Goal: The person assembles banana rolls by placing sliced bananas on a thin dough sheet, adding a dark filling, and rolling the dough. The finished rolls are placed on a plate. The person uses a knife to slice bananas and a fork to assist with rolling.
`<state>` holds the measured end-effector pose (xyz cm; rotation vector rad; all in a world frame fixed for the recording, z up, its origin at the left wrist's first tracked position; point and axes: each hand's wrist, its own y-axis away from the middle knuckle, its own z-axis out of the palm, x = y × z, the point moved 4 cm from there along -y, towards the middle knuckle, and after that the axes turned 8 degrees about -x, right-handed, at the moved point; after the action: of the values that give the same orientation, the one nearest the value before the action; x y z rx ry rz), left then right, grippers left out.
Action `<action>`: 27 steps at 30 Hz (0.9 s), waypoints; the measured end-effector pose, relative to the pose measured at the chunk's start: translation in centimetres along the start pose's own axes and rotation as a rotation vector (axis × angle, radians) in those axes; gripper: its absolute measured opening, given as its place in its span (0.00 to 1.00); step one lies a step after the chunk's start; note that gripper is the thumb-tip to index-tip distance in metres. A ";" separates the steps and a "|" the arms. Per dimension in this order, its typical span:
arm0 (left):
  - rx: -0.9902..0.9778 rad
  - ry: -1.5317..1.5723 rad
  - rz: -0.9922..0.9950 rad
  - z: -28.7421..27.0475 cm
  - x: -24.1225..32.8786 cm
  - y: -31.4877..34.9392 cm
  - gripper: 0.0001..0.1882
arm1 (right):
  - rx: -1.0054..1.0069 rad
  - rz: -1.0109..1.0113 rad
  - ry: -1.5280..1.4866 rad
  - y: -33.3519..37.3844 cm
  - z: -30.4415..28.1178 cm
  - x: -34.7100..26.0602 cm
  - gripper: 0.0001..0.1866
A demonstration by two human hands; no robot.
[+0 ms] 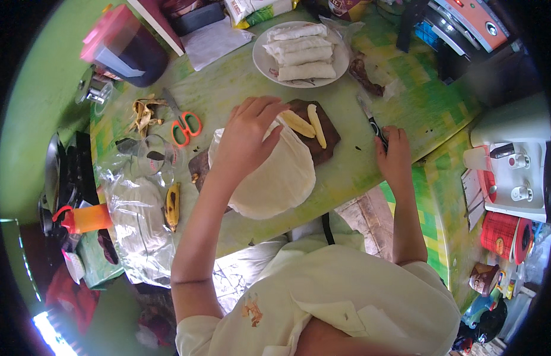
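Left hand (pixel 250 134): palm down above the wrapper (pixel 272 187), fingers loosely bent and thumb apart, nothing seen in its grasp; whether the fingertips touch the wrapper cannot be told.
Right hand (pixel 396 153): thumb and fingers at the near end of the handle of the knife (pixel 374 124); grip or mere touch, the view does not settle.
Knife on the tabletop (pixel 352 169): right of the board (pixel 331 137), long axis running away from the person and slightly left, handle toward the right hand, blade beyond.
Wrapper: pale and round, spread over the board and past its near edge, partly beneath the left forearm.
Banana pieces (pixel 317 127): two, peeled, on the board's right part, just right of the left hand, which is the nearer one; one slants from far left to near right, the other runs almost straight away.
Plate (pixel 343 58): beyond the board, bearing pale rolls (pixel 305 57) side by side.
Left side: orange-handled scissors (pixel 183 122), peels (pixel 146 113), an unpeeled banana (pixel 172 207) and a clear bag (pixel 139 231).
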<state>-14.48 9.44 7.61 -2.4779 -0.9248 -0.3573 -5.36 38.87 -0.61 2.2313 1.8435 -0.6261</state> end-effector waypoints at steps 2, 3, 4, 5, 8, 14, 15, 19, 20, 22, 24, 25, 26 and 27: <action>-0.122 0.002 0.014 0.9 0.0 -1.8 0.20 | -0.001 -0.006 -0.008 -0.3 0.1 0.2 0.16; -0.200 -0.002 0.012 1.6 -0.4 -2.8 0.21 | -0.005 -0.001 0.010 -0.5 0.0 -0.2 0.15; -0.274 -0.006 0.011 2.3 -0.9 -3.6 0.21 | -0.006 0.001 0.029 -0.7 -0.1 -0.3 0.15; -0.348 0.009 -0.010 3.0 -1.6 -4.3 0.21 | -0.026 0.007 0.020 -0.7 0.0 -0.2 0.14; -0.519 0.075 -0.040 4.8 -3.8 -5.8 0.20 | 0.003 -0.031 -0.058 -0.4 -0.3 0.9 0.10; -0.674 0.076 -0.113 5.7 -4.9 -5.9 0.18 | -0.026 0.157 -0.694 2.4 0.2 4.6 0.08; -0.683 0.076 -0.114 5.7 -4.7 -5.9 0.18 | -0.049 0.230 -0.833 2.8 0.1 4.7 0.08; -0.865 -0.065 -0.122 6.2 -3.5 -6.7 0.16 | -0.045 0.311 -1.136 3.6 -0.9 4.1 0.10; -0.826 -0.066 -0.090 6.2 -3.3 -6.9 0.15 | 0.003 0.334 -1.133 3.6 -1.3 3.9 0.10; -0.750 -0.072 -0.042 6.1 -3.5 -6.5 0.14 | 0.083 0.377 -1.133 3.7 -1.6 3.3 0.10; -0.630 -0.008 0.034 5.4 -3.5 -6.7 0.13 | -0.010 0.345 -1.319 3.5 -1.6 3.5 0.10; -0.567 0.021 0.065 4.7 -3.5 -6.3 0.13 | -0.068 0.329 -1.410 3.4 -1.6 3.5 0.10; -0.551 0.057 0.044 3.9 -3.8 -5.8 0.13 | -0.151 0.332 -1.525 3.5 -1.4 3.3 0.09; -0.501 0.097 0.064 2.7 -3.7 -5.4 0.13 | -0.229 0.339 -1.639 3.7 -1.4 3.1 0.09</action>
<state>-20.63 12.41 5.70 -2.8961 -0.7849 -0.7598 -1.01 41.44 -1.13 0.9888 0.5878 -1.3996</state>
